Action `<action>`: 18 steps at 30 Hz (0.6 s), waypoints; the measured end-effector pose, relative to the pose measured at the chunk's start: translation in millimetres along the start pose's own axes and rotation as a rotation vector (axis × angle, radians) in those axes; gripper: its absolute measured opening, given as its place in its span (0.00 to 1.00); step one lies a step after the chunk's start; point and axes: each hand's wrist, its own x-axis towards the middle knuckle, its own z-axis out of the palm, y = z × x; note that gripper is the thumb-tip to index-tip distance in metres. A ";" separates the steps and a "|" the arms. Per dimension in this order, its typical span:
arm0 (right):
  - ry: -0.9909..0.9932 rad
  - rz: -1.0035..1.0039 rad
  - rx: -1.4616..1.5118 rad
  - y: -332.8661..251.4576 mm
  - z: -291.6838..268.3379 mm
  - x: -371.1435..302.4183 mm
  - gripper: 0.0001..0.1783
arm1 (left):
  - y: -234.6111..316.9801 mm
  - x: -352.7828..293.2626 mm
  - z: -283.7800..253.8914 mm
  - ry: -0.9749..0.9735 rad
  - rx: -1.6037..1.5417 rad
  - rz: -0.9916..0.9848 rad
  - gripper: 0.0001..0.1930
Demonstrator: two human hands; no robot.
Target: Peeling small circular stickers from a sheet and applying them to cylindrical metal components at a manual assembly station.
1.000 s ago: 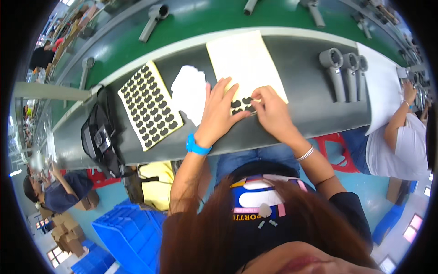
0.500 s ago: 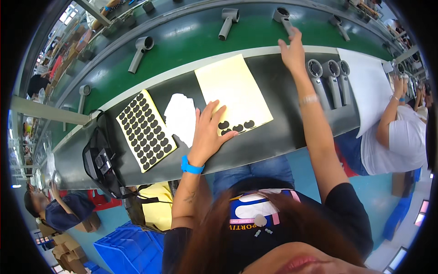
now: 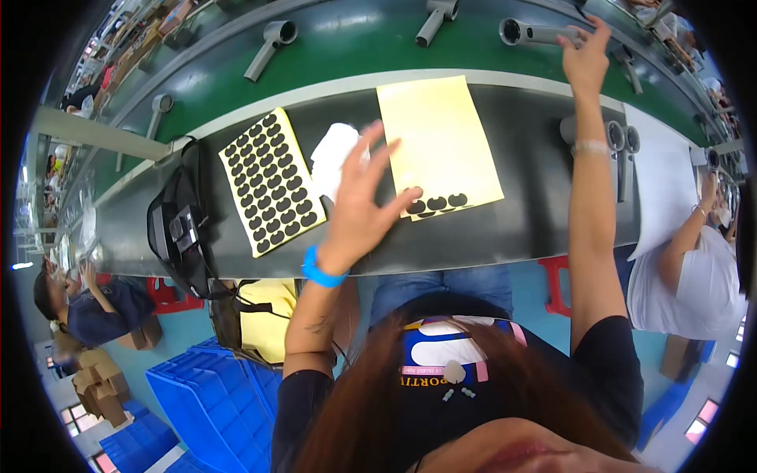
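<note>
On the green belt at the far right, my right hand (image 3: pixel 586 63) closes its fingers round the handle end of a grey handheld fan (image 3: pixel 530 33), whose round head points left. My left hand (image 3: pixel 364 201) hovers with fingers spread beside the left edge of a pale yellow sheet (image 3: pixel 441 142), holding nothing. A few black stickers (image 3: pixel 436 203) line that sheet's near edge. To the left lies a yellow sheet full of black stickers (image 3: pixel 272 181), with a crumpled white paper (image 3: pixel 335 158) between the two. My right forearm partly hides three grey fans (image 3: pixel 628 162) on the dark table.
More grey fans (image 3: pixel 272 49) lie along the green belt (image 3: pixel 347 47). A black bag (image 3: pixel 177 221) sits at the table's left end, and a white sheet (image 3: pixel 662 181) covers its right. Co-workers sit on both sides. Blue crates (image 3: pixel 209 402) stand below left.
My right hand has reached farther right and taken the fan's handle; the fan has turned from slanted to nearly level. My left hand has lifted off the yellow sheet. The whole view has shifted.
</note>
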 end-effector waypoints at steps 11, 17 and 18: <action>-0.730 0.602 0.918 -47.2 -35.4 -173.5 0.38 | 116.6 -18.0 -157.7 0.728 -0.721 0.703 0.30; -0.153 -0.307 0.718 -134.4 -161.6 -108.6 0.24 | 127.1 -26.9 -160.3 0.620 -0.686 0.676 0.30; 0.101 -0.322 0.695 -153.7 -179.5 -107.1 0.20 | 129.2 -30.1 -156.2 0.595 -0.648 0.661 0.30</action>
